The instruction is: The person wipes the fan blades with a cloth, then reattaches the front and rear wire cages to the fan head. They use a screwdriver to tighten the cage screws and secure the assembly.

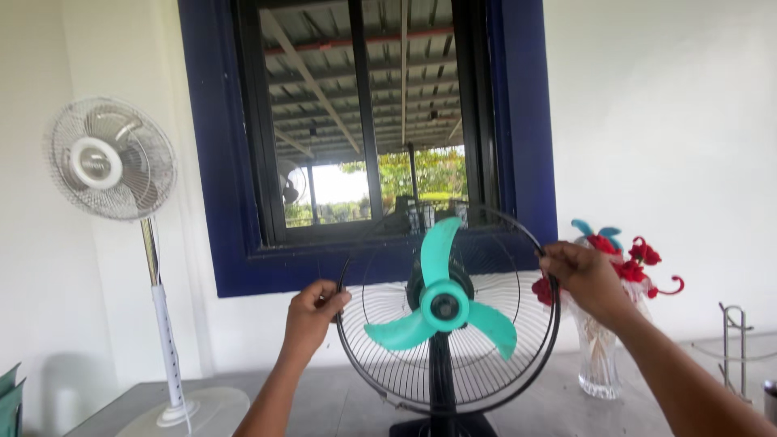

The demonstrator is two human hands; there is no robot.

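Observation:
A black table fan [441,380] stands in front of me with three turquoise blades [443,304] and a rear wire guard [518,324]; no front guard covers the blades. A thin black ring [494,212] runs around the guard's edge. My left hand [314,311] grips this ring at the left side of the fan. My right hand [584,275] grips it at the upper right. Part of the ring stands away from the guard at the top.
A white pedestal fan [112,159] stands at the left on a round base [194,409]. A glass vase [600,356] with red flowers [635,263] sits right of the black fan. A metal rack [735,348] is at far right. A blue-framed window [368,121] is behind.

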